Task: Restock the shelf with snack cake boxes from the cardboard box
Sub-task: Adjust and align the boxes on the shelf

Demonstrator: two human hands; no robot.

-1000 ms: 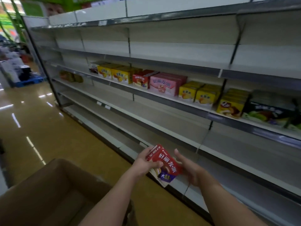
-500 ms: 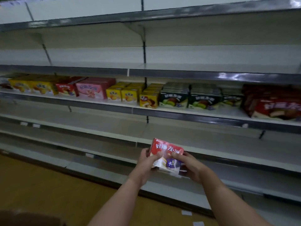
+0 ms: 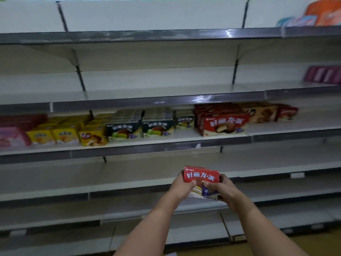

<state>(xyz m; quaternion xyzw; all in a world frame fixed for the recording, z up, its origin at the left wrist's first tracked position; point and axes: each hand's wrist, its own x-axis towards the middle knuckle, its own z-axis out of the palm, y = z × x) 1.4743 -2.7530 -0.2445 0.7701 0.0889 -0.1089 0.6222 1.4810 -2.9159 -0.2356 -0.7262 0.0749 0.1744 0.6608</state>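
A red snack cake box [image 3: 202, 178] with white lettering is upright in front of me, below the stocked shelf [image 3: 166, 143]. My left hand [image 3: 181, 187] grips its left side with the thumb on the front. My right hand [image 3: 224, 191] grips its right side, thumb on the front as well. On the stocked shelf stands a row of matching red boxes [image 3: 224, 123] up and to the right of the held box. The cardboard box is out of view.
Dark green boxes [image 3: 140, 127], yellow boxes [image 3: 64, 134] and a pink box [image 3: 11, 138] fill the shelf's left part; brown and small red boxes [image 3: 271, 112] sit to the right. Shelves above and below are bare. Purple packs [image 3: 324, 74] at far right.
The view has swung right along the shelving, and the cardboard box and floor have left the frame. Both hands keep hold of the red box, now upright and facing me.
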